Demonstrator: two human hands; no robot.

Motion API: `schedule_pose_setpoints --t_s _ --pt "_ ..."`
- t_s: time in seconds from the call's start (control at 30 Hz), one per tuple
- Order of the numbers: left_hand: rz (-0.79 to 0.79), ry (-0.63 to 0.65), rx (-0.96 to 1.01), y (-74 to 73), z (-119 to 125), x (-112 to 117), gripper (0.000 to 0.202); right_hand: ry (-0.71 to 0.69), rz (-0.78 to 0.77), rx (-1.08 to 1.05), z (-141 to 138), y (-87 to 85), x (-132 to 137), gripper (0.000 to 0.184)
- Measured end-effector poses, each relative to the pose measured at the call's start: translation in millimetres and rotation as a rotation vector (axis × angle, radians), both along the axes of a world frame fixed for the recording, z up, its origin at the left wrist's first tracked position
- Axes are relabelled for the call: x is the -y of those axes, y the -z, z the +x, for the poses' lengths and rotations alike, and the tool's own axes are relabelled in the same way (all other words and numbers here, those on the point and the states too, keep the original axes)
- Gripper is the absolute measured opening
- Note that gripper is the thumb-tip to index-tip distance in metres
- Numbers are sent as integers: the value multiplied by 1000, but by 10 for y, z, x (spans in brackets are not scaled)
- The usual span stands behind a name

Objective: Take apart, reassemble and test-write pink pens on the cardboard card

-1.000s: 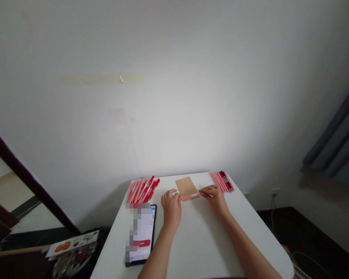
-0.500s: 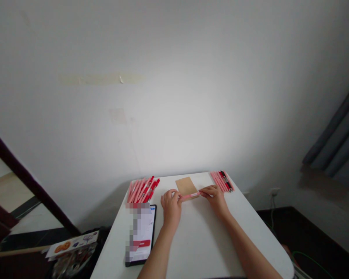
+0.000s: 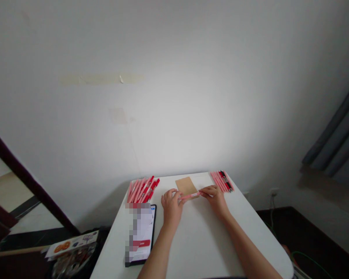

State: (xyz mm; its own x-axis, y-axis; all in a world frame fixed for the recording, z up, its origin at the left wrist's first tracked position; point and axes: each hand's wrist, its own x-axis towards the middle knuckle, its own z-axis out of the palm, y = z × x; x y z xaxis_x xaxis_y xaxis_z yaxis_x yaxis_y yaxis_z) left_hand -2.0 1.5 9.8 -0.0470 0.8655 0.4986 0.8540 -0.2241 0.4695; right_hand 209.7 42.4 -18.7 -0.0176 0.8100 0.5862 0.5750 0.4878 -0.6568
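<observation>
A pink pen [image 3: 189, 196] with a small white label lies across the near edge of a brown cardboard piece [image 3: 186, 185]. My left hand [image 3: 172, 204] is closed on the pen's left end, its fingers curled around it. At the other end, my right hand [image 3: 214, 197] pinches the pen's tip between thumb and fingers. Left of my hands lies a loose pile of pink and red pens [image 3: 143, 190]. Farther right, a neater row of pink, red and black pens [image 3: 222, 181] rests by the table's back right corner.
A phone [image 3: 142, 234] with a lit, partly blurred screen lies on the white table [image 3: 200, 248], left of my left forearm. The table's back edge meets a pale wall [image 3: 186, 97]. Below on the left is a bag of clutter [image 3: 75, 261] with a printed box [image 3: 74, 243].
My left hand has shifted very slightly along the pen, its thumb now a little lower and to the right. The right hand and the pen stay nearly where they were.
</observation>
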Motion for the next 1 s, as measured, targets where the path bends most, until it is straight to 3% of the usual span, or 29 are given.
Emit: schedule_pose_setpoints --t_s 0.23,0.57,1.0 --pt "-16 -4 -1 -35 5 9 8 -15 -4 -3 4 1 -8 24" --pt "17 -58 -68 23 -6 -37 26 -20 14 -38 -17 -23 15 23" --pt "9 22 11 -19 2 -1 13 -22 10 -52 10 38 -33 21"
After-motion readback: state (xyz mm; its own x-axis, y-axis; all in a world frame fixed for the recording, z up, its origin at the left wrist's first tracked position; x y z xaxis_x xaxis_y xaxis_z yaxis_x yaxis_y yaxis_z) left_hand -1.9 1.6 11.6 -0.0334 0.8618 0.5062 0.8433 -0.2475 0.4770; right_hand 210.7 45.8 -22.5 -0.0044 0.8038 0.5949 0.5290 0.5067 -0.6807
